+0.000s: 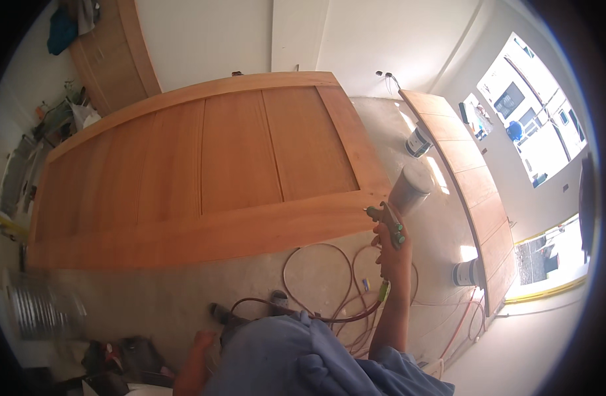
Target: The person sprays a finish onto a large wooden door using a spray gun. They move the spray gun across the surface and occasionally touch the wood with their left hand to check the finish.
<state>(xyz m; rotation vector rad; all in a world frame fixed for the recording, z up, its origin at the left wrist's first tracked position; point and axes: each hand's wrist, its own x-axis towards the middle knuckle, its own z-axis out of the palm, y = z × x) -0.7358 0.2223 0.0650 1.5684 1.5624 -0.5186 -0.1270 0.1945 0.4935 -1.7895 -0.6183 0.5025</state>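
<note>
My right hand (388, 244) is wrapped round the grip of a spray gun (397, 228) with a large metal cup (414, 183) on top. Its nozzle points left, over the near right corner of a big wooden door (237, 145) lying flat. A dark red air hose (342, 319) runs from the gun's handle toward my body. My left hand (204, 339) hangs low beside my body, away from the door; its fingers are too small and turned away to make out.
A second wooden panel (465, 165) rests on white buckets (465, 272) at the right. Hose loops (316, 247) lie on the floor by my feet. A ribbed metal container (45, 307) stands at left. Another panel (115, 63) leans against the back wall.
</note>
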